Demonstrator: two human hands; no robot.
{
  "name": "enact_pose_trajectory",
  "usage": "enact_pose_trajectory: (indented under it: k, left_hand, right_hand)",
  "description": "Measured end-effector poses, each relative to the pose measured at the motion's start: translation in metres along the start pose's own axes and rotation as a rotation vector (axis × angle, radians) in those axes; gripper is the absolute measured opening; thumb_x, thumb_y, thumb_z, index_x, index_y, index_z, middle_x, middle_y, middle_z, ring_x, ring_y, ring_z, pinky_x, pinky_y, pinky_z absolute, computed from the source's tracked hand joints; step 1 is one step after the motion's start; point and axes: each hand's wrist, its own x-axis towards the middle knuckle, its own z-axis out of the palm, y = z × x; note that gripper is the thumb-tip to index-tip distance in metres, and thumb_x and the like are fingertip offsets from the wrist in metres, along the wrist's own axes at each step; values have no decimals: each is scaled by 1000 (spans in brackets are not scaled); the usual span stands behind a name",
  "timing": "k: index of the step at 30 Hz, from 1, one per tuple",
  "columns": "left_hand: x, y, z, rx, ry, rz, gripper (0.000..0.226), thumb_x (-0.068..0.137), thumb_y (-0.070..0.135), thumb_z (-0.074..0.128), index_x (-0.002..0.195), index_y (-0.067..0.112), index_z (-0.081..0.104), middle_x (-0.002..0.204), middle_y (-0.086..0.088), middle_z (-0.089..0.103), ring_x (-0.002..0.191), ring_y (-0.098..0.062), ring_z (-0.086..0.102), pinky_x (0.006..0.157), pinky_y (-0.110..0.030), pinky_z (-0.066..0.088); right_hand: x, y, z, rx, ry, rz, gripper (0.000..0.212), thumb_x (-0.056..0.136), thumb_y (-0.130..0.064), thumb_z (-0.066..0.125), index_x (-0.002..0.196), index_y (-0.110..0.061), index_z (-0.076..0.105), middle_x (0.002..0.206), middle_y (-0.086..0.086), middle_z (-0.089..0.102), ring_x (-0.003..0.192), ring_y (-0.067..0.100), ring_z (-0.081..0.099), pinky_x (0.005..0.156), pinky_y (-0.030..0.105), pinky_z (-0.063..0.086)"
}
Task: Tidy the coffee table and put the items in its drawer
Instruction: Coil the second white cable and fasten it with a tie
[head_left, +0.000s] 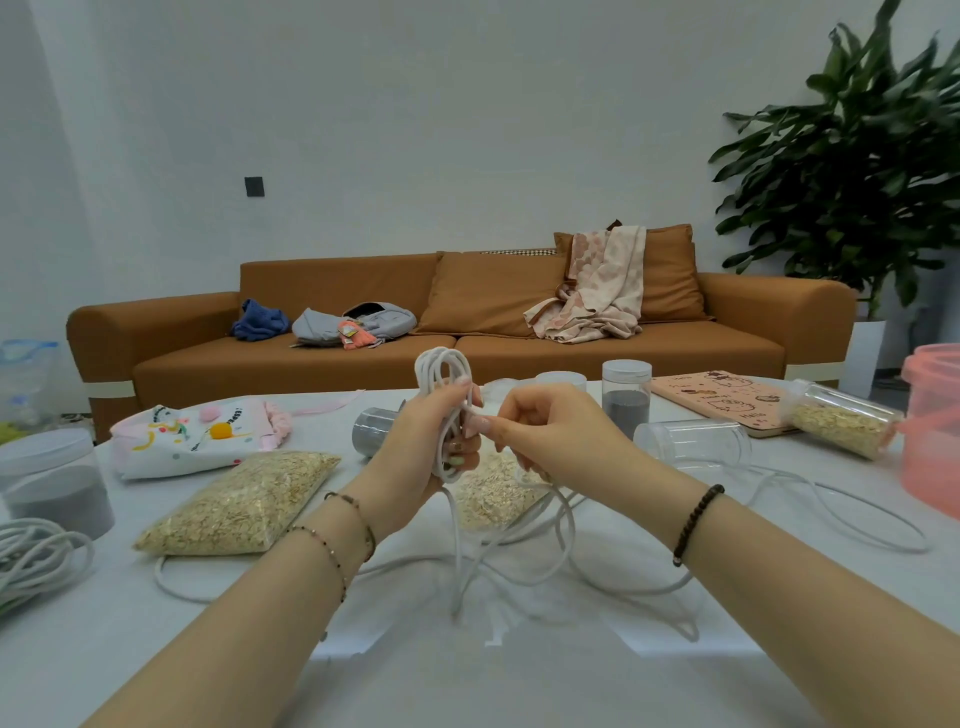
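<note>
Head | left hand (426, 441) grips cord coil (444, 395) | right hand (540, 431) pinches strand

Far side: sofa (467, 358) along wall. On it, blue cloth (260, 320) and backpack (358, 322) left, blanket (597, 291) draped right. Plant (857, 171) far right. Wall switch (254, 186) left.

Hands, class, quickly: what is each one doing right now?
Left hand: grips a coiled bundle of thin white round cord.
Right hand: pinches a strand of that cord.

pink bucket (932, 431): cut by right edge | cord coil (31, 558): cut by left edge | oat bag (491, 499): partly hidden
</note>
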Motion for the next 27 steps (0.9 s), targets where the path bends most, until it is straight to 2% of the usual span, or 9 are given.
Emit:
enact_pose_trajectory:
  k: [4, 7, 10, 13, 15, 18, 20, 24, 27]
  left_hand:
    - [5, -1, -6, -5, 164, 87, 28, 102, 28, 48, 83, 12, 61, 70, -5, 54, 61, -15, 47, 53, -24, 41]
    - [4, 3, -4, -126, 258, 122, 30, 104, 29, 46, 83, 13, 62, 65, -2, 62, 62, -12, 52, 61, -27, 41]
    - [7, 10, -12, -428, 345, 94, 29, 104, 33, 45, 88, 14, 60, 67, 0, 64, 63, -10, 55, 63, -25, 45]
    - [11, 24, -33, -806, 400, 122, 29, 105, 33, 44, 85, 14, 56, 64, 2, 59, 52, -9, 53, 60, -21, 48]
    - [13, 28, -41, -950, 424, 136, 31, 105, 33, 44, 81, 14, 54, 60, 3, 56, 46, -8, 52, 64, -21, 48]
    - [12, 26, -38, -968, 401, 113, 31, 105, 32, 46, 82, 13, 54, 59, 3, 55, 47, -7, 51, 57, -20, 50]
    - [11, 25, -32, -928, 365, 90, 29, 104, 32, 49, 84, 12, 56, 62, 1, 56, 53, -7, 52, 54, -19, 51]
    - [7, 30, -22, -925, 289, 44, 27, 101, 29, 54, 86, 7, 61, 68, -2, 61, 54, -10, 59, 51, -23, 54]
    - [7, 27, -20, -905, 220, 7, 28, 102, 30, 52, 85, 8, 58, 66, 0, 57, 49, -9, 56, 47, -21, 52]
  right_hand:
    - [-2, -4, 3, 74, -76, 14, 32, 92, -34, 71, 77, -6, 66, 55, 4, 60, 43, 11, 48, 45, 22, 41]
    - [-4, -6, 4, 131, -159, 28, 34, 94, -32, 68, 83, 0, 65, 60, 8, 63, 48, 17, 53, 47, 23, 45]
    - [-7, -7, 4, 81, -261, 53, 36, 98, -35, 62, 76, -7, 65, 58, 7, 62, 45, 16, 50, 46, 22, 43]
    - [-9, -5, 7, -43, -326, 96, 40, 97, -44, 60, 69, -16, 65, 52, 0, 55, 45, 13, 44, 50, 22, 38]
    - [-9, -4, 9, -72, -316, 90, 43, 95, -53, 57, 72, -17, 67, 51, -4, 51, 48, 11, 42, 54, 23, 38]
    - [-8, -4, 8, 7, -269, 73, 49, 97, -54, 51, 84, -11, 71, 52, -3, 48, 47, 9, 40, 51, 20, 37]
    - [-6, -2, 5, 30, -240, 68, 44, 98, -49, 54, 87, -11, 73, 52, -3, 47, 45, 8, 40, 49, 17, 36]
    - [-3, 2, 3, -21, -205, 95, 34, 94, -44, 63, 81, -15, 75, 52, 0, 50, 46, 10, 41, 53, 19, 38]
    - [-1, 3, 3, -50, -195, 110, 33, 92, -46, 66, 79, -16, 76, 53, 1, 53, 49, 12, 43, 57, 23, 40]
